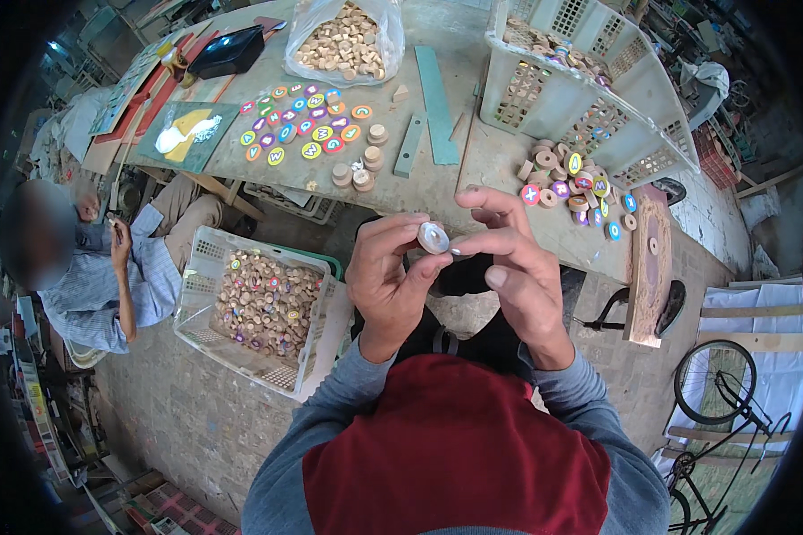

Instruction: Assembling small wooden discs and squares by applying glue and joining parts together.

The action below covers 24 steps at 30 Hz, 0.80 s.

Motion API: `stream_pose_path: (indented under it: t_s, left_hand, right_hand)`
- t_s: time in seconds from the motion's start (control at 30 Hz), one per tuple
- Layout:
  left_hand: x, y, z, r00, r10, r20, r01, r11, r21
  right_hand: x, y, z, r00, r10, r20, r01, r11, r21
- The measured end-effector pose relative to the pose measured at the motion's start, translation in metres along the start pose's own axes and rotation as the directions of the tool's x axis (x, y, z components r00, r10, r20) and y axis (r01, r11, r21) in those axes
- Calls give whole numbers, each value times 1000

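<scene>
Between its thumb and fingers my left hand point(389, 267) pinches a small round wooden disc point(434, 237), whose upturned face looks greyish white and wet. My right hand point(522, 272) is close beside the disc, its fingers bent and apart with nothing visible held in them. Its index fingertip comes up to the disc's edge and carries a whitish smear; whether it touches the disc I cannot tell. On the table beyond lie several colourful letter discs point(312, 150), face up, and short stacks of plain wooden discs point(363, 178).
At the right, a loose pile of wooden discs point(583, 187) lies before a white plastic crate point(580, 98). A bag of wooden pieces point(343, 53) stands at the back. White paste lies on a board point(187, 134). Lower left, a disc-filled crate point(308, 361) sits near a seated person point(107, 267).
</scene>
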<state>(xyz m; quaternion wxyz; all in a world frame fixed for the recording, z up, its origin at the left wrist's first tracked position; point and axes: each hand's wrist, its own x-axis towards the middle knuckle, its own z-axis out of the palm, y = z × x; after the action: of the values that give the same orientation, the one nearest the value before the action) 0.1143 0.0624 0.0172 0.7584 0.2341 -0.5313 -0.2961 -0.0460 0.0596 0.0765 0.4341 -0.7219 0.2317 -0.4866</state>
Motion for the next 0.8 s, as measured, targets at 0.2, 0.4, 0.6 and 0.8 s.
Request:
stream_pose_path:
  t_s: [0.2,0.4,0.6,0.8]
  left_hand:
    - [0,0,-1,999,40,14,-40,999,27]
    - [0,-2,-4,996,74,40,-78,990,114]
    - [-2,0,-2,1000,20,19,-21,995,97]
    - [-1,-4,-4,997,59,58,-68,986,154]
  right_hand:
    - [6,-8,3,992,-116,-46,87,905,-415]
    - [4,-12,7,949,-313,40,227,589,-775]
    - [5,-10,-3,911,-413,-14,287,657,-697]
    - [8,-14,3,959,-281,16,223,721,-656]
